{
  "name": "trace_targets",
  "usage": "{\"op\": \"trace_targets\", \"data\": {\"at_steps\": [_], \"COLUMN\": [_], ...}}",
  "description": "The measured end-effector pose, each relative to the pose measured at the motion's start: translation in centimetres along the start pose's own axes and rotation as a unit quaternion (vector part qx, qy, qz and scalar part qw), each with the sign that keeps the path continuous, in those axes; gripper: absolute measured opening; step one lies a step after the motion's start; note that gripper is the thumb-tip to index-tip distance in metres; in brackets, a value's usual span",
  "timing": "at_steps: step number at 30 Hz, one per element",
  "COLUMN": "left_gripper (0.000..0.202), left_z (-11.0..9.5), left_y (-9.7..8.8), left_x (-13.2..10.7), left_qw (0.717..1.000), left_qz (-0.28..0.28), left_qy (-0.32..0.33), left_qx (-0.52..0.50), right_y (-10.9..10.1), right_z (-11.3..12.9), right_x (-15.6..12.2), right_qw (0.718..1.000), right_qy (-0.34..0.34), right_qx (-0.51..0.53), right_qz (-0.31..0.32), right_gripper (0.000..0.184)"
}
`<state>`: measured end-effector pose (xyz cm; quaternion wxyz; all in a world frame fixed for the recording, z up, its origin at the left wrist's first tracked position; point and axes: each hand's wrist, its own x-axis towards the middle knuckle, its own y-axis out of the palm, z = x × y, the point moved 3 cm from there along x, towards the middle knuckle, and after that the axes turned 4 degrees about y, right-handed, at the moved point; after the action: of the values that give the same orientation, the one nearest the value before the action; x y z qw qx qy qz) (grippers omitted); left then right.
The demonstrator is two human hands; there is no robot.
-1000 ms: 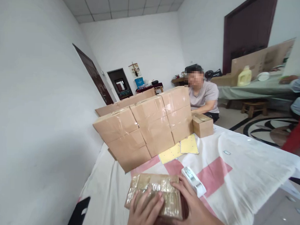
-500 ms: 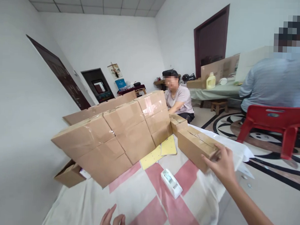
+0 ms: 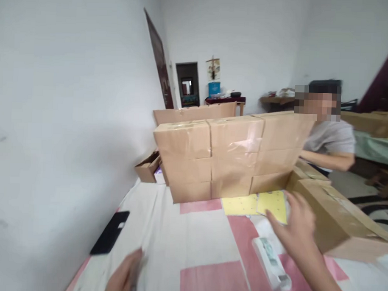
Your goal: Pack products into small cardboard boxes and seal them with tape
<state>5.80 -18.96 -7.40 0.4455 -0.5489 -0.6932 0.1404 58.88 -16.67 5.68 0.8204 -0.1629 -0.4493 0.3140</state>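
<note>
My right hand point(image 3: 297, 227) hovers over the table with its fingers spread and nothing in it. It is just left of a long taped cardboard box point(image 3: 338, 218) lying at the table's right side, and above a white hand-held device point(image 3: 271, 263) on the cloth. My left hand point(image 3: 124, 276) shows at the bottom edge, smeared by motion; something thin and grey may be at its fingertips, but I cannot make it out. A wall of stacked, taped cardboard boxes point(image 3: 225, 157) stands across the middle of the table.
Two yellow sheets point(image 3: 255, 203) lie before the stack. A black phone point(image 3: 109, 238) rests near the table's left edge by the white wall. An open carton point(image 3: 147, 166) sits left of the stack. A person in a grey shirt point(image 3: 331, 137) sits behind the boxes.
My right hand has let go of the long box, which now lies on the table's right side, and drawn back left. My left hand has risen into view. The view has swung left.
</note>
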Motion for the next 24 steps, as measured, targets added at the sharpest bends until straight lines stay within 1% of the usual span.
{"op": "trace_targets", "data": {"at_steps": [1, 2, 3, 4, 5, 6, 7, 8, 9, 10, 12, 13, 15, 16, 18, 21, 24], "left_gripper": [0.048, 0.048, 0.048, 0.047, 0.045, 0.042, 0.039, 0.037, 0.038, 0.043, 0.054, 0.059, 0.071, 0.076, 0.084, 0.084, 0.073], "left_z": [0.2, 0.2, 0.1, 0.1, 0.2, 0.5, 1.1, 2.2, 3.6, 5.2, 8.5, 10.2, 13.3, 14.6, 16.6, 18.4, 19.9], "left_y": [-1.1, -2.0, -2.7, -3.3, -3.4, -3.3, -2.9, -2.2, -1.4, -0.6, 1.2, 2.1, 3.6, 4.2, 5.4, 6.8, 8.1], "left_x": [0.8, 1.8, 3.1, 4.5, 6.1, 7.9, 9.7, 11.7, 13.8, 16.0, 20.6, 22.9, 27.3, 29.2, 32.6, 36.5, 38.8], "left_qw": [1.0, 0.999, 0.998, 0.997, 0.997, 0.996, 0.993, 0.987, 0.972, 0.956, 0.936, 0.926, 0.91, 0.902, 0.889, 0.881, 0.879], "left_qz": [-0.014, -0.021, -0.034, -0.067, -0.072, -0.081, -0.106, -0.116, -0.141, -0.177, -0.196, -0.204, -0.211, -0.214, -0.217, -0.225, -0.236], "left_qy": [0.001, 0.021, 0.031, 0.03, 0.033, 0.027, 0.002, -0.044, -0.11, -0.156, -0.21, -0.231, -0.261, -0.276, -0.293, -0.281, -0.248], "left_qx": [0.014, 0.026, 0.035, 0.029, 0.011, -0.016, -0.053, -0.098, -0.156, -0.175, -0.205, -0.216, -0.242, -0.254, -0.277, -0.308, -0.331], "right_y": [2.5, 5.1, 7.9, 10.7, 13.5, 16.3, 19.0, 21.8, 24.6, 27.3, 32.2, 34.3, 37.8, 39.2, 41.6, 44.5, 46.8], "right_z": [3.4, 6.8, 10.0, 13.0, 16.0, 18.7, 21.1, 23.4, 25.3, 27.0, 30.1, 31.3, 33.3, 34.0, 34.7, 34.8, 34.7], "right_x": [-0.3, -0.9, -1.7, -2.6, -3.7, -4.6, -5.5, -6.2, -6.8, -7.2, -7.5, -7.3, -6.5, -5.8, -4.0, -1.4, 0.0], "right_qw": [0.993, 0.975, 0.949, 0.922, 0.891, 0.863, 0.841, 0.826, 0.818, 0.818, 0.824, 0.828, 0.839, 0.846, 0.863, 0.883, 0.9], "right_qy": [-0.053, -0.087, -0.103, -0.114, -0.131, -0.141, -0.144, -0.131, -0.097, -0.052, -0.02, -0.014, -0.016, -0.011, 0.014, 0.063, 0.083], "right_qx": [0.068, 0.136, 0.18, 0.217, 0.244, 0.269, 0.29, 0.306, 0.311, 0.307, 0.291, 0.281, 0.262, 0.249, 0.219, 0.175, 0.148], "right_qz": [0.075, 0.156, 0.24, 0.3, 0.361, 0.404, 0.434, 0.455, 0.474, 0.483, 0.486, 0.485, 0.477, 0.47, 0.455, 0.432, 0.402], "right_gripper": [0.063, 0.059, 0.055, 0.054, 0.056, 0.059, 0.063, 0.068, 0.073, 0.077, 0.083, 0.085, 0.087, 0.087, 0.086, 0.089, 0.091]}}
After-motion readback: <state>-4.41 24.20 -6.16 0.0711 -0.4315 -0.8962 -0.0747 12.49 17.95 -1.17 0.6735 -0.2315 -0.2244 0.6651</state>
